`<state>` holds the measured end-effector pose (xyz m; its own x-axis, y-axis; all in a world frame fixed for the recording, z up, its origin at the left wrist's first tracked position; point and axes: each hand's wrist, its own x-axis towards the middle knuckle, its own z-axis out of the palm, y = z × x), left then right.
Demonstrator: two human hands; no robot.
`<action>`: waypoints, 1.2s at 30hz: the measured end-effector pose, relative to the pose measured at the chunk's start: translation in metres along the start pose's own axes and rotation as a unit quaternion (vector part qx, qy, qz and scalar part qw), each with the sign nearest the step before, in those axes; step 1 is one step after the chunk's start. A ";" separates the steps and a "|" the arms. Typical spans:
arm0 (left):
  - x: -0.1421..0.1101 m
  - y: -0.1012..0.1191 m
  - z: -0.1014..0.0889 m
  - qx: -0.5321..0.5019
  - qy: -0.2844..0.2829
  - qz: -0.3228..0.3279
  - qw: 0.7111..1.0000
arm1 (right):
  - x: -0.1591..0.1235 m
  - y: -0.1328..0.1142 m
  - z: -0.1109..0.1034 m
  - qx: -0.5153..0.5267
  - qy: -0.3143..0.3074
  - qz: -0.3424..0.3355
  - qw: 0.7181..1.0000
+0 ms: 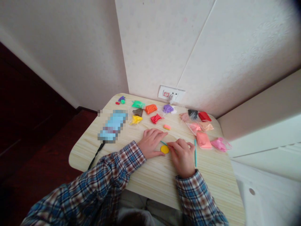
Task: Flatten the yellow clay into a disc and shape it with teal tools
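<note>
A flat yellow clay disc (164,149) lies on the light wooden table (145,179), between my two hands. My left hand (151,142) rests on the table just left of the disc, fingers stretched out over it and thumb beside it. My right hand (182,157) is closed in a pinch on a thin teal modelling tool (164,143), whose tip points at the disc's upper edge. A second teal stick (195,153) lies on the table just right of my right hand.
Several small bags of coloured clay lie along the back: green (138,104), orange (150,109), purple (168,108), red (204,116), pink (219,144). A blurred-out device (113,126) with a black cable sits at the left. A wall socket (171,93) is behind the table.
</note>
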<state>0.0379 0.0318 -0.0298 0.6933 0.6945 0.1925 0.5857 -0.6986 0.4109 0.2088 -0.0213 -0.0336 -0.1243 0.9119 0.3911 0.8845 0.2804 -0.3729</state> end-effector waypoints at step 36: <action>0.007 0.012 0.007 -0.007 0.007 -0.006 1.000 | 0.000 0.000 0.002 0.012 -0.011 0.014 1.000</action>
<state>0.0524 0.0269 -0.0296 0.6799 0.7056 0.1996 0.5881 -0.6873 0.4263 0.2082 -0.0202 -0.0351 -0.1099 0.9254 0.3626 0.8770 0.2620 -0.4028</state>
